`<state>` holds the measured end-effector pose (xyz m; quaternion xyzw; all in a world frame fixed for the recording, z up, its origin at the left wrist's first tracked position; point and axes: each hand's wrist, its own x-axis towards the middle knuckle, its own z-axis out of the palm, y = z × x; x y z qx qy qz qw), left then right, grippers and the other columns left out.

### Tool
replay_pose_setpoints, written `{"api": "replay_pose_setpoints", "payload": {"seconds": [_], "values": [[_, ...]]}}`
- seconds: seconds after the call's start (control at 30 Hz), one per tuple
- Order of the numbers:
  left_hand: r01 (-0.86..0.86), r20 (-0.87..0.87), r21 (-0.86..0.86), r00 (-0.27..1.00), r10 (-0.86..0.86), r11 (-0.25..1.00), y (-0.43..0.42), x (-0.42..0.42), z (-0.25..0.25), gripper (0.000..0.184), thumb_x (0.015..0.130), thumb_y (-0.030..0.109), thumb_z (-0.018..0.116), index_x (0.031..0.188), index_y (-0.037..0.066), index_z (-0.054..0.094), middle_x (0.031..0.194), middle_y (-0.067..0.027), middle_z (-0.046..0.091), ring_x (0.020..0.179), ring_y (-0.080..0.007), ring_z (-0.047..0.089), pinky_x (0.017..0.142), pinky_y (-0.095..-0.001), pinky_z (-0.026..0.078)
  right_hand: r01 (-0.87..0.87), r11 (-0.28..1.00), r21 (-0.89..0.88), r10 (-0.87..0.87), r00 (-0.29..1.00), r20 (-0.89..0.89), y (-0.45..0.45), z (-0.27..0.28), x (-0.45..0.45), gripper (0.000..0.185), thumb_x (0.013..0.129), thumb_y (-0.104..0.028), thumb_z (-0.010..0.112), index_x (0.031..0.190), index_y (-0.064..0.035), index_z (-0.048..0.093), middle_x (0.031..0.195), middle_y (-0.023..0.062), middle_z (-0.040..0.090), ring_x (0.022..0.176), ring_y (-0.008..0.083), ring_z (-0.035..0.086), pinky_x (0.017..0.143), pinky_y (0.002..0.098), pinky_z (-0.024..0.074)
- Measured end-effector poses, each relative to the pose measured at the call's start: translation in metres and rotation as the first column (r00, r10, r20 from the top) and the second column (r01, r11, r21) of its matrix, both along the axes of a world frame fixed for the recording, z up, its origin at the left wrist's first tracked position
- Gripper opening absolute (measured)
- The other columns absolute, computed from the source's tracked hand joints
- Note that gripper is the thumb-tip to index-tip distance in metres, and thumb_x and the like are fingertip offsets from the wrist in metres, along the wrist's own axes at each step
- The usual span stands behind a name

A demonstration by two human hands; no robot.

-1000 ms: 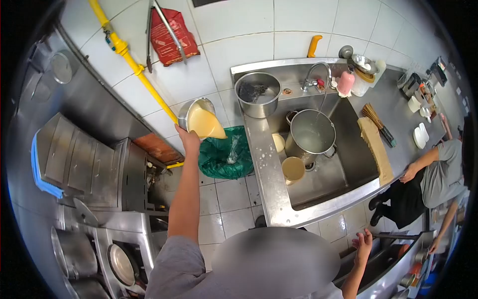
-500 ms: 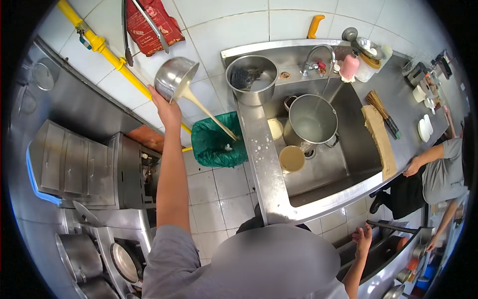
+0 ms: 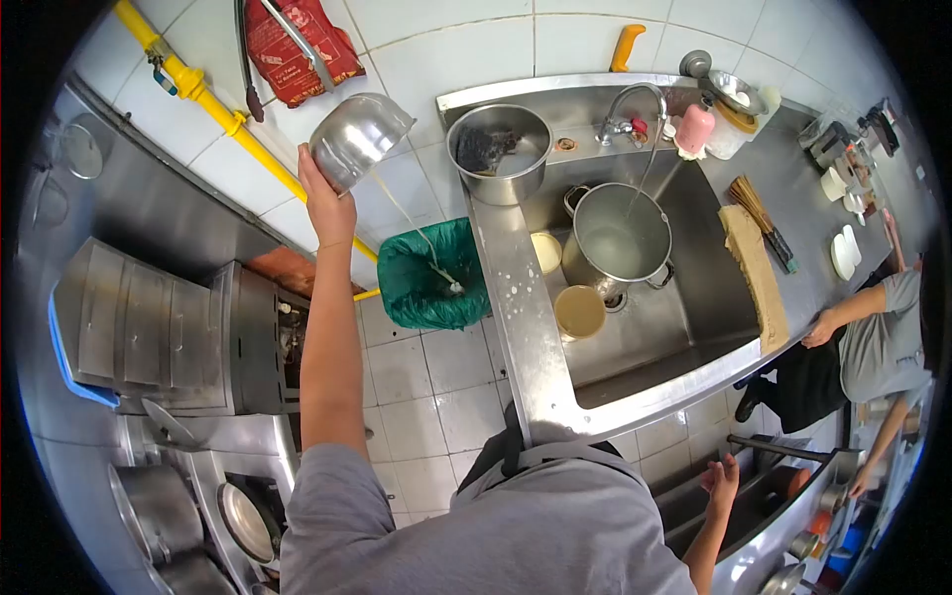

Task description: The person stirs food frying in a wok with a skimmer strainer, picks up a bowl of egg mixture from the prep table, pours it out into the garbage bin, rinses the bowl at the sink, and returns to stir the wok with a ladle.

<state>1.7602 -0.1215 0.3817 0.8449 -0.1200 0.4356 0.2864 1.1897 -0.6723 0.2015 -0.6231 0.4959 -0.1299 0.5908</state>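
My left hand [image 3: 327,201] is closed on a shiny metal bowl [image 3: 352,141], raised and tipped to the right. A thin stream of cream-coloured liquid [image 3: 409,221] falls from the bowl into a bin lined with a green bag [image 3: 428,307]. Out to the right, away from the sink, my right hand [image 3: 722,480] hangs with its fingers apart and loosely bent. It holds nothing.
Water runs from a curved tap [image 3: 635,99] into a large pot [image 3: 623,238] in the sink [image 3: 635,362]. Beside it stand pale round containers [image 3: 579,311]. Another metal pot [image 3: 501,178] rests on the sink's left ledge. At right, a co-worker [image 3: 883,317] stands by the counter.
The bowl is tipped further and has shifted slightly right. The pour has thinned from a thick stream to a narrow one. My right hand has barely moved.
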Motion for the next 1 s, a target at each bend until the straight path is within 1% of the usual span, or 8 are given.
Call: {"api": "replay_pose_setpoints", "payload": {"seconds": [0.43, 0.63, 0.67, 0.73, 0.77, 0.83, 0.87, 1.0], "values": [[-0.014, -0.064, -0.391, 0.998, -0.012, 0.920, 0.017, 0.004, -0.096, 0.068, 0.073, -0.007, 0.041, 0.134, 0.005, 0.013, 0.131, -0.0227, 0.026, 0.118, -0.0333, 0.034, 0.094, -0.0352, 0.035, 0.009, 0.998, 0.064, -0.006, 0.999, -0.043, 0.007, -0.008, 0.003, 0.034, 0.083, -0.014, 0.051, 0.116, -0.0087, 0.040, 0.081, 0.0050, 0.057, 0.052, 0.0109, 0.054, 0.043, 0.0214, 0.0417], [-0.435, -0.279, -0.882, 0.793, -0.541, -0.183, 0.020, -0.033, -0.203, 0.051, 0.080, 0.002, 0.041, 0.129, 0.007, 0.028, 0.119, -0.0156, 0.045, 0.093, -0.0327, 0.054, 0.079, -0.0325, 0.048, -0.039, 0.992, 0.117, 0.046, 0.997, -0.057, 0.002, -0.024, -0.001, 0.033, 0.083, -0.013, 0.050, 0.114, -0.0099, 0.040, 0.080, 0.0047, 0.057, 0.053, 0.0121, 0.056, 0.044, 0.0224, 0.0433], [-0.437, -0.283, -0.881, 0.793, -0.540, -0.181, 0.025, -0.043, -0.228, 0.051, 0.080, 0.002, 0.041, 0.129, 0.007, 0.028, 0.119, -0.0156, 0.045, 0.093, -0.0327, 0.054, 0.079, -0.0325, 0.048, -0.037, 0.991, 0.130, 0.048, 0.996, -0.081, 0.000, -0.025, -0.001, 0.032, 0.083, -0.013, 0.051, 0.113, -0.0101, 0.040, 0.080, 0.0048, 0.057, 0.053, 0.0125, 0.056, 0.044, 0.0227, 0.0435], [0.027, -0.700, -0.354, 0.655, -0.284, 0.935, 0.025, -0.074, -0.263, 0.041, 0.081, 0.005, 0.044, 0.122, 0.008, 0.039, 0.112, -0.0124, 0.050, 0.092, -0.0327, 0.054, 0.081, -0.0349, 0.048, -0.019, 0.990, 0.139, 0.034, 0.994, -0.107, -0.004, -0.032, -0.002, 0.032, 0.083, -0.013, 0.051, 0.113, -0.0104, 0.040, 0.079, 0.0048, 0.057, 0.053, 0.0129, 0.056, 0.043, 0.0230, 0.0437], [0.049, -0.700, -0.360, 0.646, -0.304, 0.932, 0.020, -0.089, -0.266, 0.041, 0.081, 0.005, 0.044, 0.122, 0.008, 0.039, 0.112, -0.0124, 0.050, 0.092, -0.0327, 0.054, 0.081, -0.0349, 0.048, -0.035, 0.987, 0.154, 0.056, 0.990, -0.130, -0.007, -0.039, -0.005, 0.032, 0.082, -0.012, 0.051, 0.112, -0.0092, 0.041, 0.077, 0.0051, 0.057, 0.051, 0.0127, 0.055, 0.041, 0.0224, 0.0428], [-0.354, -0.312, -0.931, 0.658, -0.685, 0.084, 0.013, -0.115, -0.249, 0.037, 0.079, 0.007, 0.045, 0.116, 0.003, 0.043, 0.112, -0.0135, 0.049, 0.097, -0.0309, 0.052, 0.080, -0.0356, 0.048, -0.008, 0.987, 0.162, 0.032, 0.988, -0.151, -0.013, -0.042, -0.014, 0.032, 0.081, -0.012, 0.051, 0.111, -0.0080, 0.041, 0.076, 0.0055, 0.057, 0.048, 0.0124, 0.054, 0.039, 0.0218, 0.0419], [-0.478, -0.066, -0.757, 0.734, -0.676, -0.445, 0.006, -0.129, -0.238, 0.035, 0.078, 0.007, 0.046, 0.113, 0.000, 0.044, 0.112, -0.0140, 0.049, 0.099, -0.0300, 0.051, 0.080, -0.0359, 0.048, -0.017, 0.986, 0.167, 0.048, 0.983, -0.180, -0.013, -0.039, -0.013, 0.032, 0.081, -0.012, 0.051, 0.111, -0.0070, 0.041, 0.075, 0.0059, 0.057, 0.048, 0.0129, 0.054, 0.039, 0.0220, 0.0420], [-0.516, -0.369, -0.857, 0.590, -0.718, 0.016, -0.039, -0.187, -0.133, 0.037, 0.074, 0.003, 0.045, 0.110, -0.004, 0.043, 0.108, -0.0169, 0.050, 0.092, -0.0286, 0.054, 0.070, -0.0388, 0.050, -0.030, 0.978, 0.207, 0.083, 0.964, -0.253, -0.022, -0.060, -0.031, 0.036, 0.080, -0.013, 0.052, 0.113, -0.0042, 0.040, 0.073, 0.0074, 0.057, 0.047, 0.0144, 0.054, 0.039, 0.0241, 0.0431]]}}
